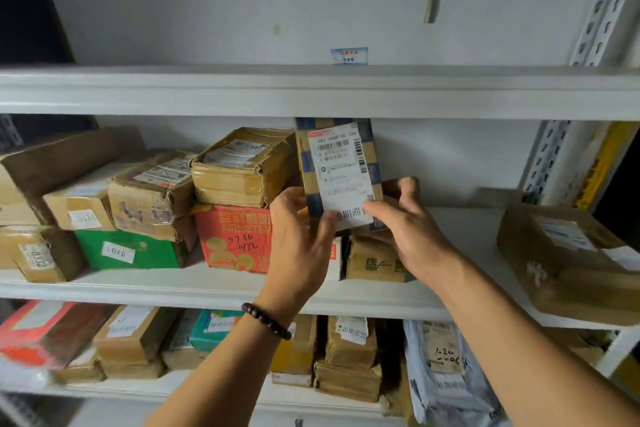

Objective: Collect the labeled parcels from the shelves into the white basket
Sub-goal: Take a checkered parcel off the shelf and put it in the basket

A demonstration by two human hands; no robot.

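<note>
A small brown cardboard parcel with blue tape and a large white shipping label stands upright at the middle shelf's centre. My left hand holds its lower left edge, thumb on the label. My right hand grips its lower right corner, fingers curled behind it. The parcel is lifted above a small brown box on the shelf. The white basket is not in view.
The middle shelf carries stacked taped boxes at left, a red box, a green box and a large brown box at right. The lower shelf holds more parcels and a grey mailer bag. A perforated upright stands at right.
</note>
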